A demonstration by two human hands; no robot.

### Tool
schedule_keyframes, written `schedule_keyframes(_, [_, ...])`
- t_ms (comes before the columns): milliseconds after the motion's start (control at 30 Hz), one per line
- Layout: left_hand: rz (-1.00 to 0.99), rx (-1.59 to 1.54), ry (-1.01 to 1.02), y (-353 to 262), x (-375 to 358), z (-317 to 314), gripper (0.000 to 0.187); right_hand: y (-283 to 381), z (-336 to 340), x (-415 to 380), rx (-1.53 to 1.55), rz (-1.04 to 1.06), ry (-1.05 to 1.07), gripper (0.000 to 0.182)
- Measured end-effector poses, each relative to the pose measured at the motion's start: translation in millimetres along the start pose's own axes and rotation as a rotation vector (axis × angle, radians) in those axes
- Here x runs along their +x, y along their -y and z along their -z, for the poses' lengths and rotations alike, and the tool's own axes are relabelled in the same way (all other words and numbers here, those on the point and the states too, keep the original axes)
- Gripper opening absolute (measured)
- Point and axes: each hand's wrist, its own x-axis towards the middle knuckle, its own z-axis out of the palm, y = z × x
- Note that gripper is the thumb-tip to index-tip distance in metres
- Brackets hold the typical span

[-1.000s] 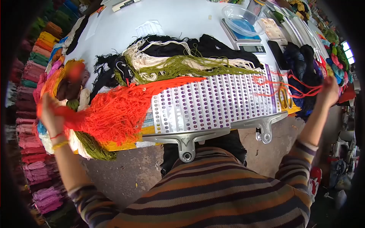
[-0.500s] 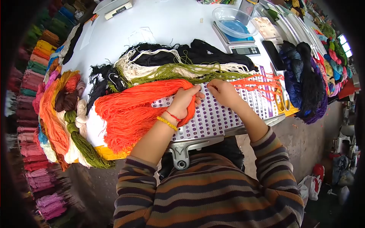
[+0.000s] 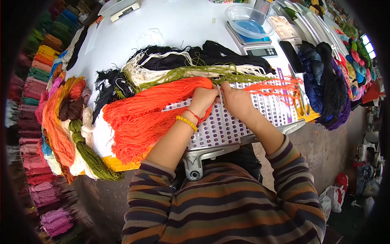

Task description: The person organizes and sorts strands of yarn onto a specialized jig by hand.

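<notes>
A thick orange yarn skein (image 3: 142, 101) lies across the left half of the work area, its looped end wrapping round my left hand (image 3: 203, 101). The fingers of that hand are closed on the skein at the loop. Close beside it, my right hand (image 3: 236, 101) is closed in a pinch, thumb toward the left fingers; what sits in the pinch is too small to make out. Beneath both hands spread white sheets with rows of purple dots (image 3: 215, 130). Loose orange strands (image 3: 272, 88) trail off to the right.
Black yarn (image 3: 219, 55), cream yarn (image 3: 162, 77) and olive strands (image 3: 195, 75) lie behind. Scissors (image 3: 301, 101), a phone (image 3: 291, 57) and a scale (image 3: 262, 51) with a clear bowl (image 3: 243, 28) are right. Coloured skeins (image 3: 57, 126) hang left; a metal bracket (image 3: 199, 160) edges the front.
My left hand has moved slightly right and turned, its fingers curling in. The right hand has shifted slightly, so both hands now nearly meet. The skein's loop has risen slightly.
</notes>
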Motion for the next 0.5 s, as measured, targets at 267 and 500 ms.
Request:
schedule_keyframes(267, [-0.073, 0.037, 0.067, 15.0, 13.2, 6.7, 0.006, -0.9, -5.4, 3.7, 0.08, -0.078, 0.007, 0.014])
schedule_keyframes(500, [-0.221, 0.54, -0.025, 11.3, 13.8, 8.2, 0.012, 5.0, 2.3, 6.7, 0.384, -0.244, -0.046, 0.024])
